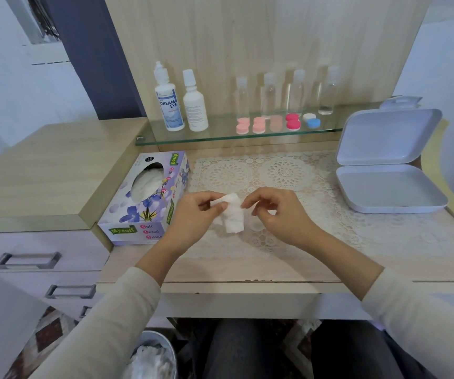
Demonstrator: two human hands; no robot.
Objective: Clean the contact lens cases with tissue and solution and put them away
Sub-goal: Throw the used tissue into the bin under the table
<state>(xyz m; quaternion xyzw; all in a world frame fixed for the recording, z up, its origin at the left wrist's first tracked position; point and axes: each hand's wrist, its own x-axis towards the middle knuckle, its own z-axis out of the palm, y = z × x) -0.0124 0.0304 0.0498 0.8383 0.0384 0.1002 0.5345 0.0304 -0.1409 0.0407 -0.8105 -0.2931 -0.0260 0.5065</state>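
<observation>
Left hand [201,212] pinches the folded tissue [232,214] above the tabletop [220,272]. Right hand [277,214] curls at its edge; I cannot tell its grip. Lens cases [276,123] sit on the glass shelf [220,136]. Best to fold a clean corner for wiping.

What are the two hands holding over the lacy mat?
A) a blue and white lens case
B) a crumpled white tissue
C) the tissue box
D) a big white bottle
B: the left hand and the right hand both pinch a crumpled white tissue between their fingers.
</observation>
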